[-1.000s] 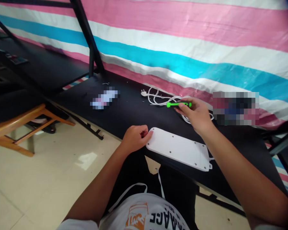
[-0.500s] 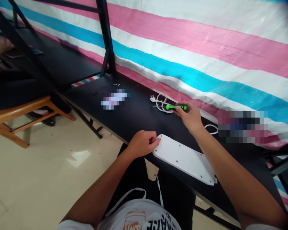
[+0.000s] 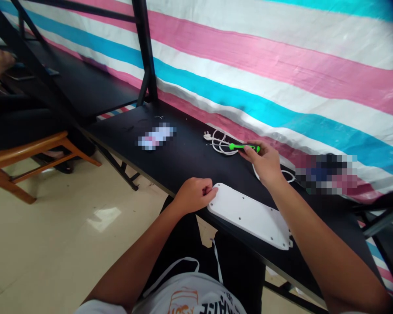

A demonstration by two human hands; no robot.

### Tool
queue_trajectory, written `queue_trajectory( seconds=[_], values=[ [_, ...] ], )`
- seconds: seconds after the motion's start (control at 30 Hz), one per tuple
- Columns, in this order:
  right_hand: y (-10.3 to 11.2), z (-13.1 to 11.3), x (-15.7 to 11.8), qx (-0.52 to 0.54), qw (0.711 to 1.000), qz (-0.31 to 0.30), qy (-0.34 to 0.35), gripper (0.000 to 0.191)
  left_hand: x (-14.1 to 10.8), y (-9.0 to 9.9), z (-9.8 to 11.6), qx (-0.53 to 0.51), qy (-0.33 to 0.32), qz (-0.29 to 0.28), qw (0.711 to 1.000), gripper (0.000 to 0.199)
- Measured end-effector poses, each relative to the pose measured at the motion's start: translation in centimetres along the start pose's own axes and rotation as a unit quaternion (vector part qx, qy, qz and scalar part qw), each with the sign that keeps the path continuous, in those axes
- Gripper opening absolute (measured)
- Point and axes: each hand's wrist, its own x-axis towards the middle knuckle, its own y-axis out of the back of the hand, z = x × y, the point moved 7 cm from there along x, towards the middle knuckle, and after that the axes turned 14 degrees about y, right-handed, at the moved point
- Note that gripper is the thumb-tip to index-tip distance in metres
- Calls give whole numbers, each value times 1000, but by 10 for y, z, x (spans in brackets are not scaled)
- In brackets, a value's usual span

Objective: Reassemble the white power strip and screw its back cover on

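Note:
A long white panel (image 3: 249,216) with several small holes lies on the black table's front part. Curled fingers of my left hand (image 3: 198,194) rest at the panel's left end, with the thumb touching its corner; what they hold, if anything, is hidden. Beyond the panel, my right hand (image 3: 263,159) grips a green and black screwdriver (image 3: 245,147), its shaft pointing left. Behind the shaft lies a coiled white cable (image 3: 221,138) with a plug (image 3: 207,136).
A blurred pale item (image 3: 155,136) lies on the table (image 3: 180,161) at the left. Another blurred dark and pink heap (image 3: 327,173) is at the right. Striped sheeting hangs behind. A wooden chair (image 3: 26,150) and another person's hand (image 3: 0,61) are at the far left.
My right hand and the screwdriver have shifted slightly right. The view has moved a little. My left hand stays at the panel's left end.

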Motion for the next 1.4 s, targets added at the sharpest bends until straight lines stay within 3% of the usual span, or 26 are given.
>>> queue_trajectory(
  seconds=[0.17,0.33,0.57,0.7,0.8,0.9,1.4],
  values=[
    [41,-30,-20,31,998,50,-9,38,0,1,0,4,0,-1,1000,40],
    [108,-57,-58,25,993,113,-34,28,1,0,-1,11,1,-4,1000,41],
    [220,-78,-148,-18,971,226,-75,21,2,1,0,52,-1,21,998,40],
    [260,-71,-208,-22,944,297,-140,21,3,1,0,72,-7,33,997,41],
    [272,-66,-237,-39,931,327,-154,18,4,0,-1,85,-10,39,996,40],
    [272,-64,-248,-62,935,317,-145,18,4,0,0,90,-16,44,995,41],
    [272,-69,-244,-94,947,285,-117,22,3,1,3,92,-17,57,994,41]
  ],
)
